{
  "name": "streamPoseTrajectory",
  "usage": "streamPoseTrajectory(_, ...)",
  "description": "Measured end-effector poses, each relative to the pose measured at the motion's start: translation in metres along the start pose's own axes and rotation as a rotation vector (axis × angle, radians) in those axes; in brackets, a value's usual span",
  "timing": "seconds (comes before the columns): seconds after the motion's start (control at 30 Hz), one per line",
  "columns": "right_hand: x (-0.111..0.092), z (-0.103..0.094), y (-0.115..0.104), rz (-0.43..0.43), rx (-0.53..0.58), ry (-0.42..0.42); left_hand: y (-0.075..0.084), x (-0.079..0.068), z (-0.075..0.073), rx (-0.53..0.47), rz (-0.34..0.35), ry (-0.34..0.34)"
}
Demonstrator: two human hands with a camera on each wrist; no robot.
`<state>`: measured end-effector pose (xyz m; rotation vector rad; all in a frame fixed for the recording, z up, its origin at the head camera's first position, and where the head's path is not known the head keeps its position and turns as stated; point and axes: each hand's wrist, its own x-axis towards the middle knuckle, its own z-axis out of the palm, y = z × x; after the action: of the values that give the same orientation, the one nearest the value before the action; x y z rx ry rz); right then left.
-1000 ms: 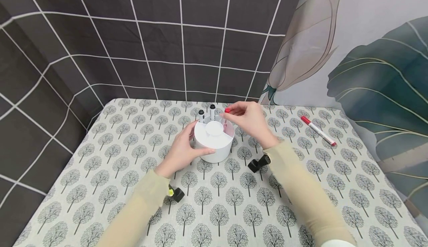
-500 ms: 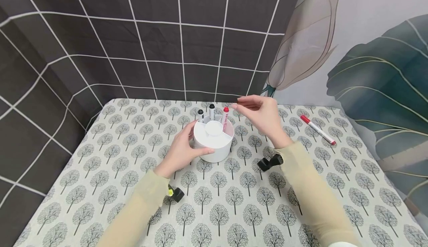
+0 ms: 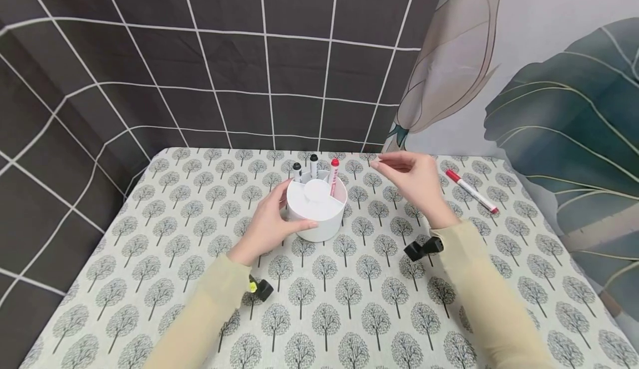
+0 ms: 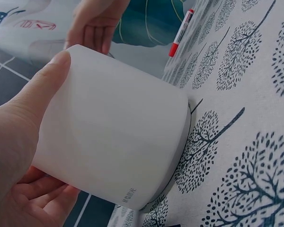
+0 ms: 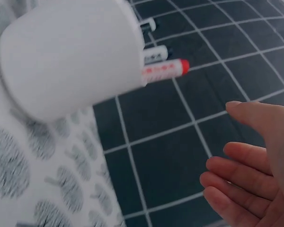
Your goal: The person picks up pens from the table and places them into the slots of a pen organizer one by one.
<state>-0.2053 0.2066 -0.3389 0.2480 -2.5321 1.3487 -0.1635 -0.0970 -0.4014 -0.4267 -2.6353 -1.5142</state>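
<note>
A round white pen holder [image 3: 324, 226] with compartments stands upright on the table. My left hand [image 3: 269, 220] grips its left side, thumb across the front wall and fingers behind, as the left wrist view also shows. Two black-capped markers [image 3: 313, 165] stand at the back of the holder, and a red-capped marker [image 3: 334, 176] leans in its right compartment. To the right of the holder my right hand [image 3: 411, 183] hovers apart from it, holding nothing. In the right wrist view its thumb and fingers are spread apart. Another red-capped marker [image 3: 471, 191] lies on the table at the right.
A cloth with a tree pattern [image 3: 326, 302] covers the table. Behind it hangs a dark backdrop with a white grid [image 3: 234, 58]; a curtain with large leaves and a flower [image 3: 564, 108] closes off the right side. Small black wrist cameras [image 3: 423, 248] sit at both cuffs.
My right hand has let go of the red-capped marker, which now stands in the holder, and has moved right towards the marker on the table. My left hand stays on the holder.
</note>
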Motion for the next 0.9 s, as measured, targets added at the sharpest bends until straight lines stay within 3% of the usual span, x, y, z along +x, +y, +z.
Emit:
streamPoseTrajectory(0.4, -0.017, -0.030, 0.053, 0.057, -0.167, -0.031, -0.001, 0.002, 0.001, 0.022, -0.011, 0.000)
streamPoseTrajectory(0.9, -0.048, -0.090, 0.091, 0.258, -0.278, 0.025, -0.003, 0.001, 0.001, 0.018, -0.019, -0.004)
